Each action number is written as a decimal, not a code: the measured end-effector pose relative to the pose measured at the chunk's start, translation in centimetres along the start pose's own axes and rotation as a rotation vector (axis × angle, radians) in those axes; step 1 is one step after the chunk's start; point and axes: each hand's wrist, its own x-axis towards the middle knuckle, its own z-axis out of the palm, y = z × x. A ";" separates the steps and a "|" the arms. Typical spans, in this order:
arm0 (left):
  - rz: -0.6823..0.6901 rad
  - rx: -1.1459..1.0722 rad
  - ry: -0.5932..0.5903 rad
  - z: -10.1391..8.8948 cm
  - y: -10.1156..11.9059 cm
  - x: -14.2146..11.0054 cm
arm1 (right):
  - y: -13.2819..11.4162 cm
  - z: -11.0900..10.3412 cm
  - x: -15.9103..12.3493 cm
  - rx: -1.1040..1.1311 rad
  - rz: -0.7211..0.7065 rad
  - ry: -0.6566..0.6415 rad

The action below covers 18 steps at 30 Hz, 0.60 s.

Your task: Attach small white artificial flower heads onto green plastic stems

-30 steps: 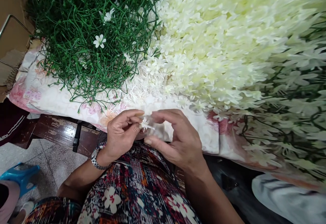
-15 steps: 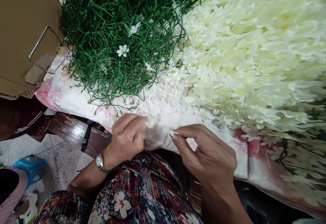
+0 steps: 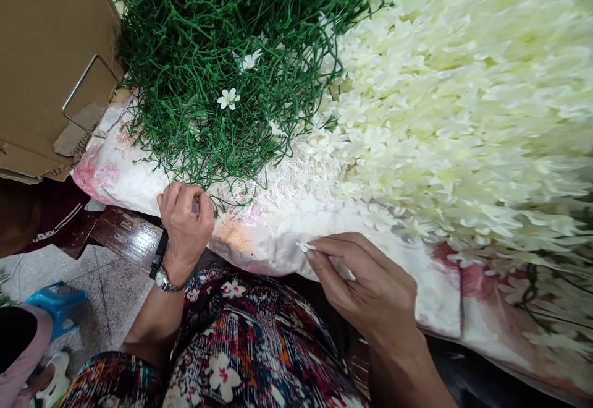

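Note:
Between the thumb and fingertips of my right hand [image 3: 370, 287] is a small white artificial flower piece [image 3: 304, 246], held just above the cloth near the front edge. My left hand [image 3: 188, 219], with a watch [image 3: 163, 279] at its wrist, is closed at the near edge of a heap of green artificial stems [image 3: 222, 43]. Its curled fingers hide whatever they may pinch. A few white blossoms, one of them a five-petalled flower [image 3: 228, 99], lie among the stems. Thin white strands [image 3: 301, 176] lie between the stems and a large mass of cream-white artificial flowers [image 3: 463, 99].
A floral cloth [image 3: 296, 229] covers the work surface. To the left stand a cardboard box [image 3: 50, 43] and a bent metal wire frame [image 3: 81, 86]. Below are a wooden bench [image 3: 125, 235], a blue stool [image 3: 58, 309] and another person's maroon sleeve [image 3: 60, 210].
My left hand has moved left and slightly up, away from my right hand to the edge of the green stems. My right hand stays nearly in place with the white flower piece.

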 end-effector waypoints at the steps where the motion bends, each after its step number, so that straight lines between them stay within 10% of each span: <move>1: -0.002 0.007 -0.009 0.0 0.0 0.0 | 0.0 0.0 0.0 0.000 -0.002 0.000; 18: 0.004 0.057 -0.099 0.1 0.0 -0.2 | 0.1 0.3 -0.1 0.025 -0.009 0.023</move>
